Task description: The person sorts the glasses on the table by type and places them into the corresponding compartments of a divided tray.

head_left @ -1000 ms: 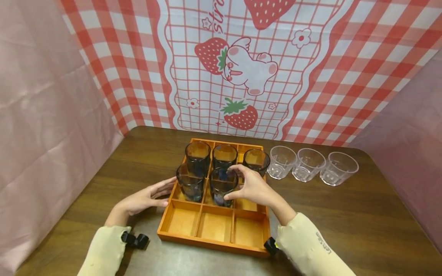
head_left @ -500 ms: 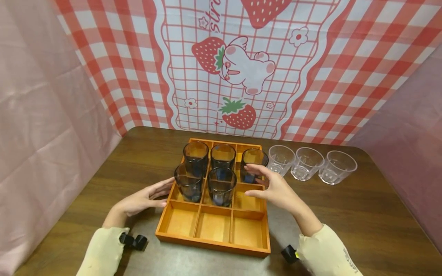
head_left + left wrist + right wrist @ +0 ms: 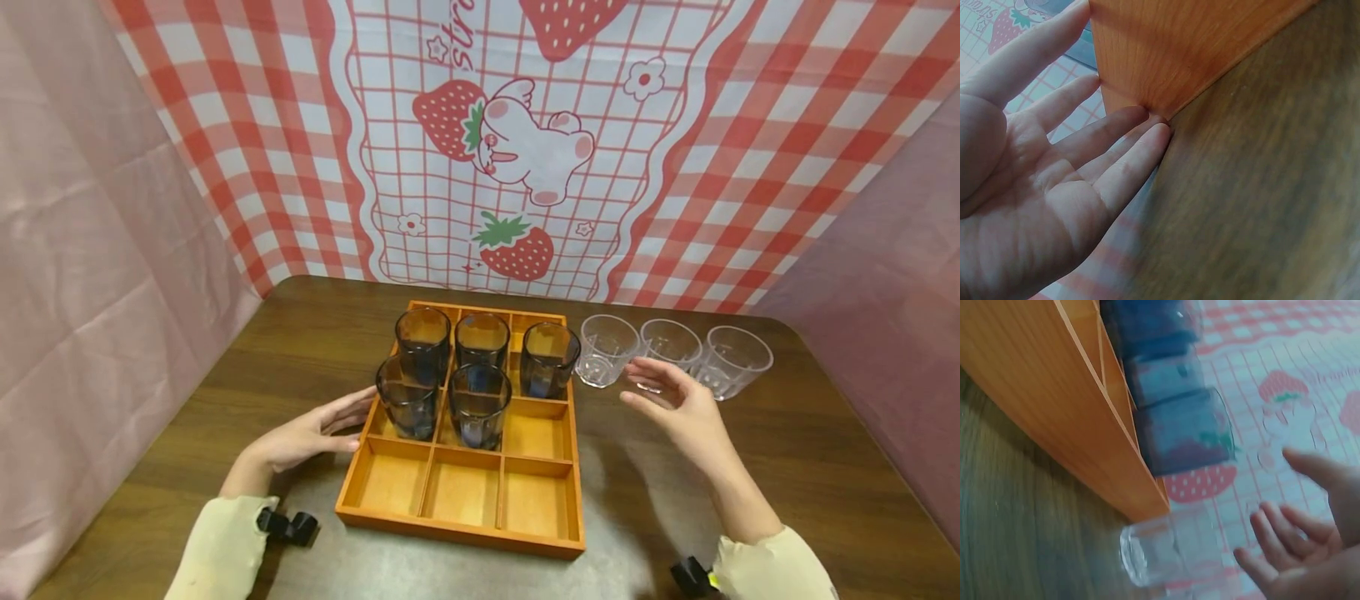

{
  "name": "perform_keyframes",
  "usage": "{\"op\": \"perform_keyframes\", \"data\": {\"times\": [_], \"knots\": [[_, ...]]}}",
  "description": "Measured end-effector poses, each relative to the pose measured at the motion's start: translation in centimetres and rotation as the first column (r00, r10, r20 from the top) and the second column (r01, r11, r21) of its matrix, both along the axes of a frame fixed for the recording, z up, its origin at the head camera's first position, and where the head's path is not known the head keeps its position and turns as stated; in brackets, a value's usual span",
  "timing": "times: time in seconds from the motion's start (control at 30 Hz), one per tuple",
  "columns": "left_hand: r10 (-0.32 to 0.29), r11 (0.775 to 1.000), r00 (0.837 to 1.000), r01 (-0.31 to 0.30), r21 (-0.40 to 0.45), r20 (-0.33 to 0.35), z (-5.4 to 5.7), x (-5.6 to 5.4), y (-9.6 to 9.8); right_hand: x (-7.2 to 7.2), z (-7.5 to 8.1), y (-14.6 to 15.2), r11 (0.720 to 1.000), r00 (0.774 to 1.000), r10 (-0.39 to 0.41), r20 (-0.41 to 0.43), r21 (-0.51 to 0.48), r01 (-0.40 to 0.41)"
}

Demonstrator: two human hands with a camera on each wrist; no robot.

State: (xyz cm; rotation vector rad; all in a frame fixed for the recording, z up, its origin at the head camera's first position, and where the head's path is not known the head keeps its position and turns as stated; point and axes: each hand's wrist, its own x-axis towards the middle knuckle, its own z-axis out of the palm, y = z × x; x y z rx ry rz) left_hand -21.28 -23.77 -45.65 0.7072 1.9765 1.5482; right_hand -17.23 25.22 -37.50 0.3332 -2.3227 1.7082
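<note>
An orange wooden tray [image 3: 459,532] divided into compartments lies on the table. Several dark smoked glasses stand upright in it: three in the back row, then a left one [image 3: 407,408] and a middle one [image 3: 480,412] in the middle row. My left hand [image 3: 311,433] touches the tray's left side with extended fingers, which the left wrist view shows against the wooden wall [image 3: 1166,50]. To the right of the tray, my right hand [image 3: 690,412] hovers with fingers spread, holding nothing. Beyond it are a left clear glass [image 3: 606,354], a middle one [image 3: 670,337] partly hidden by the fingers, and a right one [image 3: 738,362].
The brown wooden table [image 3: 825,467] extends to both sides of the tray. A red-and-white checked cloth [image 3: 285,125] with strawberries hangs behind it. Pink fabric [image 3: 112,250] hangs at the left and mauve fabric [image 3: 885,275] at the right.
My right hand has let go of the dark glass in the middle compartment and moved right, out over the table to the clear glasses. My left hand stays at the tray's side.
</note>
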Motion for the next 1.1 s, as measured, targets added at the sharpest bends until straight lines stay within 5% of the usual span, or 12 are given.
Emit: {"op": "perform_keyframes", "data": {"times": [0.1,0.17,0.3,0.43,0.5,0.6,0.73,0.97,1.1], "knots": [[0.002,1.000,1.000,-0.002,-0.003,0.001,0.0,0.0,0.0,0.0,-0.2,1.5,0.975,0.982,-0.176,0.067,-0.126,0.184],[0.003,1.000,1.000,-0.003,-0.004,0.002,0.0,0.1,0.0,-0.1,-0.3,2.4,0.921,0.942,-0.313,0.119,-0.204,0.332],[0.005,1.000,1.000,-0.005,-0.003,0.009,0.0,0.1,0.1,-0.5,-0.8,4.2,0.785,0.803,-0.581,0.135,-0.168,0.596],[0.010,1.000,1.000,-0.010,-0.005,0.006,0.0,0.2,0.2,-0.9,-1.8,6.3,0.667,0.666,-0.740,0.092,-0.022,0.745],[0.013,1.000,1.000,-0.013,-0.010,0.004,0.0,0.2,0.2,-1.2,-2.2,7.2,0.621,0.617,-0.782,0.093,0.030,0.783],[0.011,1.000,1.000,-0.011,-0.011,0.002,-0.1,0.1,0.1,-1.7,-2.7,8.2,0.584,0.573,-0.812,0.110,0.121,0.803],[0.009,1.000,1.000,-0.009,-0.011,0.005,-0.1,0.1,0.1,-2.4,-3.1,9.3,0.579,0.564,-0.815,0.136,0.240,0.779],[0.012,0.999,1.000,-0.013,-0.032,-0.009,0.1,0.0,0.0,-4.1,-3.8,11.0,0.651,0.633,-0.755,0.174,0.317,0.690],[0.018,0.999,1.000,-0.018,-0.036,-0.010,0.2,0.1,0.0,-5.0,-4.3,11.7,0.664,0.651,-0.741,0.167,0.332,0.670]]}}
